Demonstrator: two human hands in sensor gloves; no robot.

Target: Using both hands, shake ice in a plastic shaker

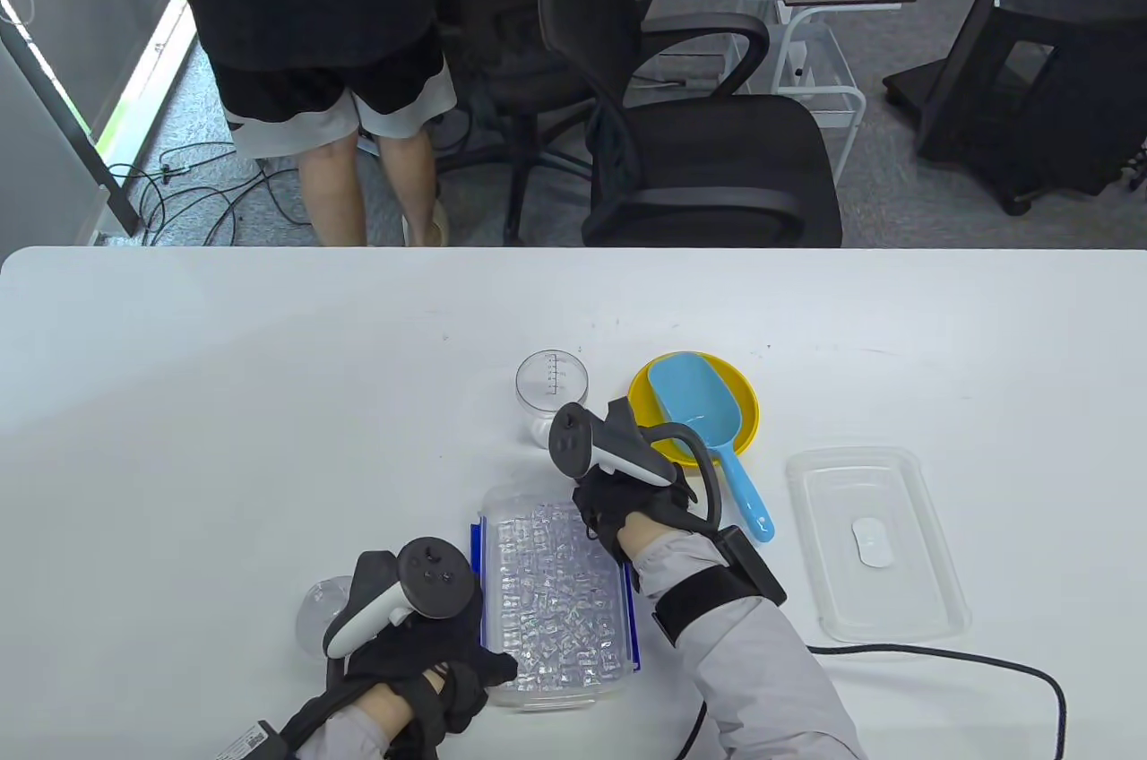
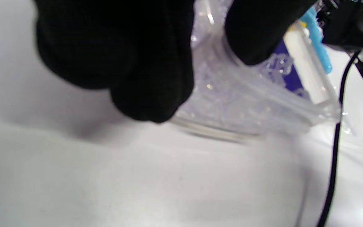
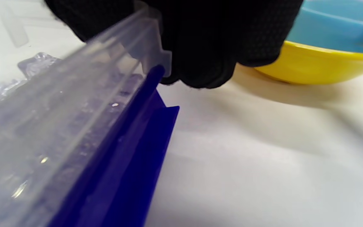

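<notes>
A clear box of ice cubes (image 1: 554,599) with blue side clips lies near the table's front edge. My left hand (image 1: 484,666) grips its near left corner; in the left wrist view my gloved fingers (image 2: 143,63) and thumb pinch the box's clear edge (image 2: 232,94). My right hand (image 1: 602,518) grips its far right corner; in the right wrist view my fingers (image 3: 200,47) hold the box's rim (image 3: 58,126) above a blue clip (image 3: 131,157). The clear plastic shaker cup (image 1: 553,381) stands upright behind the box. A clear domed cap (image 1: 318,608) lies left of my left hand.
A yellow plate (image 1: 744,410) holds a blue scoop (image 1: 708,428) right of the shaker; both show in the right wrist view, plate (image 3: 320,69) and scoop (image 3: 336,28). A clear box lid (image 1: 874,540) lies at the right. A black cable (image 1: 986,666) runs along the front right.
</notes>
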